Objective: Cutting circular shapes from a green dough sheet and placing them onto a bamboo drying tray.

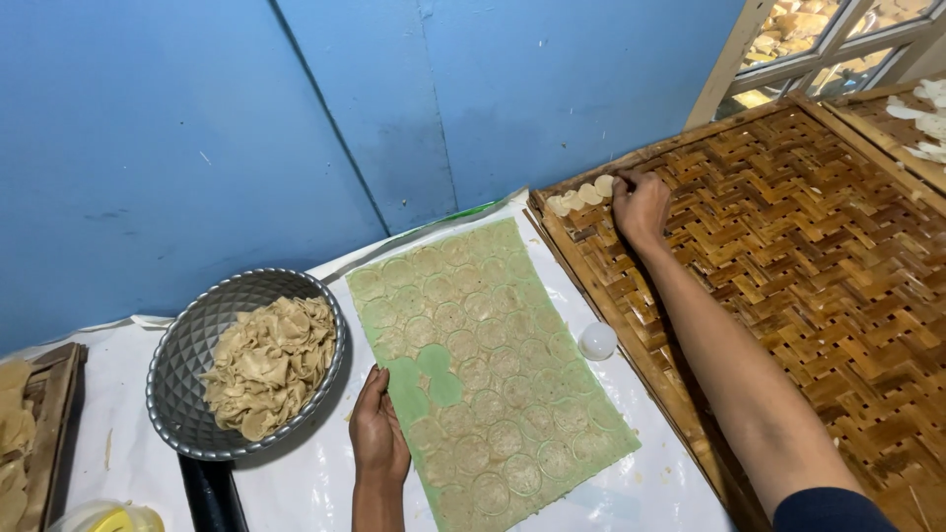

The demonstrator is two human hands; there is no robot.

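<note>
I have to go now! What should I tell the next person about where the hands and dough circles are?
Left hand: flat at the near left edge of the dough sheet, holding nothing.
Right hand: at the far corner of the woven bamboo tray, fingers on the short row of dough circles.
Done: a few circles lifted; green gaps show near the left hand.
Left: most stamped circles remain in the sheet.
Scraps sit in the metal bowl.
</note>
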